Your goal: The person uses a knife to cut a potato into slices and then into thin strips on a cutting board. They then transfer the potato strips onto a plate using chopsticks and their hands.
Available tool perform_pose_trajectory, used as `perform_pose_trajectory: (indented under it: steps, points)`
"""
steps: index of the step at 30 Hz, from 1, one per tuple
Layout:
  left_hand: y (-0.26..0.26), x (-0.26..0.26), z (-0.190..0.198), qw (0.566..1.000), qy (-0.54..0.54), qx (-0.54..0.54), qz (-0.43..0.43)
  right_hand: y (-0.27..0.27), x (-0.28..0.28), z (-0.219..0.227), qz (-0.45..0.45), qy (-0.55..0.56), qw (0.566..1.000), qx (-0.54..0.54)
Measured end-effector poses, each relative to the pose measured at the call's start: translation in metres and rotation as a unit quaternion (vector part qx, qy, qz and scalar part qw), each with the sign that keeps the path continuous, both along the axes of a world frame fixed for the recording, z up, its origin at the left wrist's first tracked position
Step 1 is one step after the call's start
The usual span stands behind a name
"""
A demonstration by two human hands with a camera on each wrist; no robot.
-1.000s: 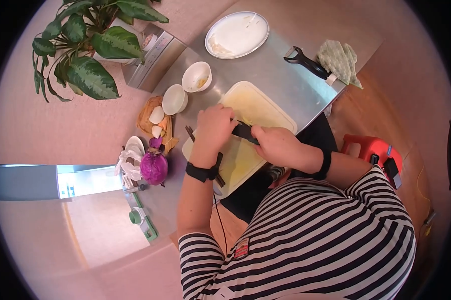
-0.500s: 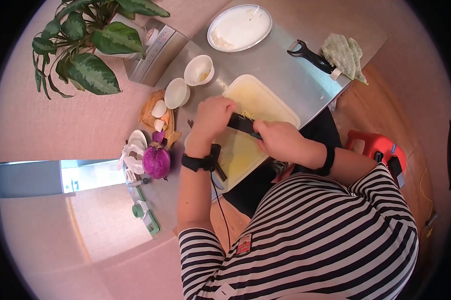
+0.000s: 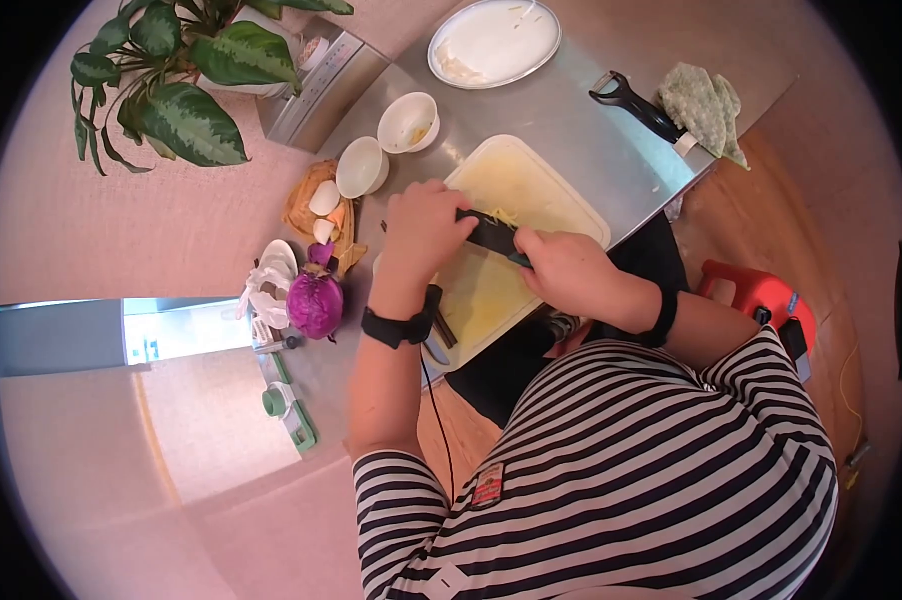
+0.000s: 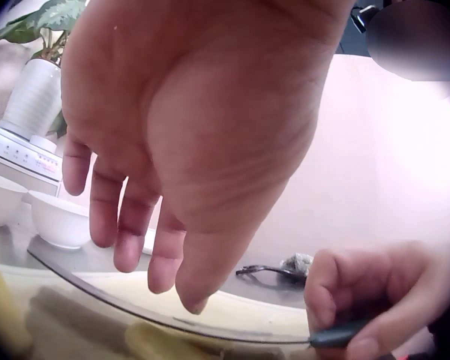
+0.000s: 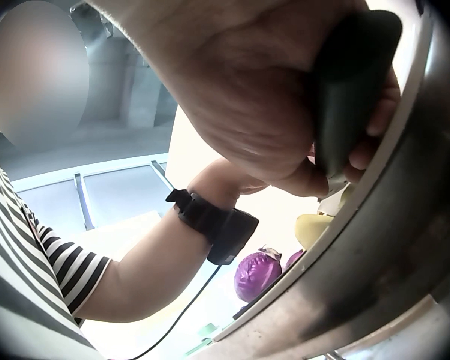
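Note:
The right hand (image 3: 576,275) grips the dark handle (image 5: 352,82) of a knife, whose blade (image 3: 493,236) lies over a pale cutting board (image 3: 561,200). Beside the blade's far end is the left hand (image 3: 423,235); in the left wrist view this hand (image 4: 202,142) has its fingers extended downward, close to the blade, and whether they touch it I cannot tell. Thin yellow shreds (image 3: 503,214) lie along the blade. A yellow piece (image 4: 161,339) shows low in the left wrist view, and a yellow piece (image 5: 311,229) appears beyond the right hand.
Two white bowls (image 3: 408,122), a white plate (image 3: 495,42) and a black-handled peeler (image 3: 639,106) with a green cloth (image 3: 701,108) surround the board. To the left are a purple cabbage (image 3: 315,303), white pieces (image 3: 325,198) on brown wrapping and a green-and-white tool (image 3: 289,412). Dark sticks (image 3: 444,328) cross the board's edge.
In the head view the table and its objects have shifted upward. The left hand's fingers, bunched near the blade half a second ago, are more spread. The right hand keeps its grip on the knife.

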State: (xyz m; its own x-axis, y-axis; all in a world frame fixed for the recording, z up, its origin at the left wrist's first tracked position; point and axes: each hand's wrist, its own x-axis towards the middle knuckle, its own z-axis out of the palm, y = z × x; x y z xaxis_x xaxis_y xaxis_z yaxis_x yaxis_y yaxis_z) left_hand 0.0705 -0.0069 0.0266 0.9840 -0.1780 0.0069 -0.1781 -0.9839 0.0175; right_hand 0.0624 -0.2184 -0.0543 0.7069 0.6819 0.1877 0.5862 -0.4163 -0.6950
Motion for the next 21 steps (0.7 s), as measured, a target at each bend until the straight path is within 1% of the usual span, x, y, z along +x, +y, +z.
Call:
perform_pose_trajectory:
  steps: [1, 4, 10, 14, 16, 17, 19, 20, 21]
  points:
    - [-0.003, 0.001, -0.007, 1.000, 0.004, 0.013, -0.001, 0.000, 0.000, 0.001, -0.001, 0.013, 1.000, -0.018]
    - [-0.006, 0.008, -0.020, 0.999, 0.001, 0.028, -0.020, 0.000, -0.001, 0.000, -0.006, 0.000, 1.000, -0.009]
    - [-0.011, 0.020, -0.031, 0.998, -0.009, 0.051, -0.042, 0.001, -0.001, -0.004, -0.004, -0.017, 1.000, -0.008]
    - [-0.013, 0.020, -0.033, 0.998, -0.017, 0.055, -0.040, 0.000, -0.001, -0.003, -0.004, -0.015, 1.000, -0.008]
    - [-0.010, 0.015, -0.028, 0.997, -0.066, -0.010, -0.040, -0.001, 0.000, -0.002, -0.005, 0.003, 1.000, -0.003]
    - [-0.008, 0.011, -0.025, 0.997, -0.066, -0.010, -0.040, -0.002, 0.001, 0.000, -0.005, 0.003, 1.000, -0.003]
    - [-0.006, 0.001, -0.017, 0.981, -0.154, -0.114, 0.013, -0.005, 0.004, 0.006, -0.010, 0.055, 0.998, -0.003]
    - [-0.006, -0.005, -0.011, 0.981, -0.154, -0.113, 0.014, -0.005, 0.006, 0.008, -0.009, 0.055, 0.998, -0.003]
    - [-0.007, -0.013, -0.006, 0.981, -0.137, -0.125, 0.057, -0.007, 0.007, 0.009, -0.010, 0.081, 0.997, 0.003]
